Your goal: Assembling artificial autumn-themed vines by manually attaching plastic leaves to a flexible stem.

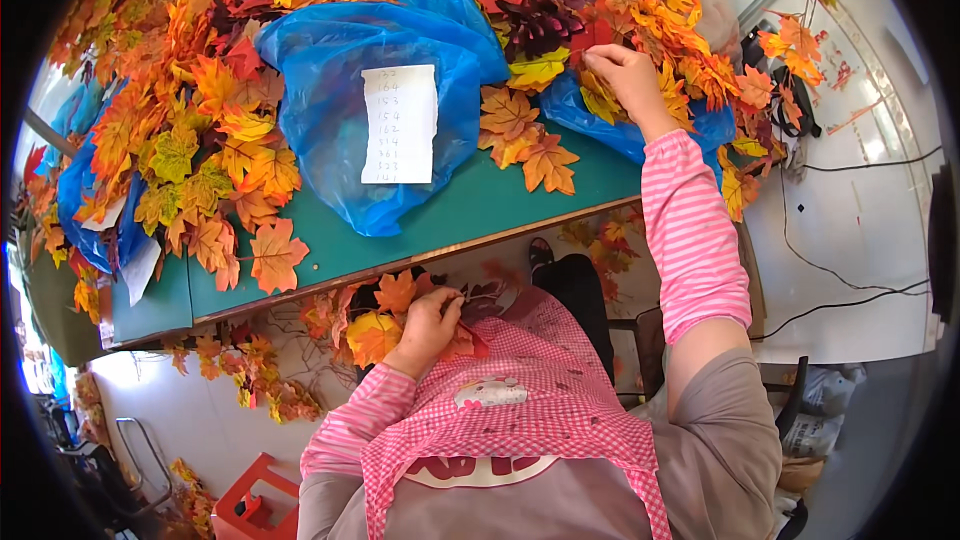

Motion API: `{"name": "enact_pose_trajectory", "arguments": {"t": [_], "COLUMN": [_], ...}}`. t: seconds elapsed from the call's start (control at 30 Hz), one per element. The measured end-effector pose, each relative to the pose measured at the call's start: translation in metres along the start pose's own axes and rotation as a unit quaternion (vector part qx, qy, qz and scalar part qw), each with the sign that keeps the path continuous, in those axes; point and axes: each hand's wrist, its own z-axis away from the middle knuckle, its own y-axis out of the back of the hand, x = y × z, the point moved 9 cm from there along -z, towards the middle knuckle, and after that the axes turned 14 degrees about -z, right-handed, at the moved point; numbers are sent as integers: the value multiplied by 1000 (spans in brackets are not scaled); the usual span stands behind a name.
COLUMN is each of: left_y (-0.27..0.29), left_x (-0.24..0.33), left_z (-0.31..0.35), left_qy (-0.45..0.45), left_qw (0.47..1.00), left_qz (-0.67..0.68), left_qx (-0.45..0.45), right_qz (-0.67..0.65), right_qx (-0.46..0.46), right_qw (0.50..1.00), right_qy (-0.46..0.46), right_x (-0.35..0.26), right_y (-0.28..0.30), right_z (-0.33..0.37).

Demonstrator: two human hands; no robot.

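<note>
My left hand [428,328] is over my lap, its fingers closed around a garland of artificial leaves. An orange maple leaf [396,292] and a yellow-orange leaf [374,338] stick out beside it. My right hand [628,85] reaches over the pile at the far side of the table. Its thumb and fingertips are pinched together at a red artificial leaf [592,35]; the fingers partly hide the grip. To the left of that hand lie a yellow leaf [540,70] and a dark purple-red leaf cluster [540,28].
A blue plastic bag [330,140] with a handwritten white paper slip [400,125] lies on the green table [470,200]. Leaf heaps [200,90] cover the left side. Black cables [840,305] run at the right. A red stool [255,495] stands at the lower left.
</note>
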Motion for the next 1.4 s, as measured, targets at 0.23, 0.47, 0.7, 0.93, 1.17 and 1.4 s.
{"name": "enact_pose_trajectory", "arguments": {"t": [0.23,0.47,0.7,0.93,1.17,1.4], "left_y": [2,6,27,71,58,58], "left_x": [4,15,48,60,53,47], "left_z": [-1,9,14,1,12,20], "left_qy": [-30,-16,-43,4,30,35], "left_qw": [999,998,992,994,996,996], "left_qz": [3,-50,-115,-28,17,61], "left_qx": [16,20,30,109,77,61], "right_qz": [-427,-247,-286,59,-121,-306], "right_qx": [-35,-201,-354,-157,-153,-190], "right_qw": [898,948,873,969,979,927], "right_qy": [-105,11,-178,180,59,-101], "right_x": [-13,-112,-91,-107,-83,-73], "right_y": [3,-68,-162,-167,-167,-164], "right_z": [9,140,241,245,248,252]}}
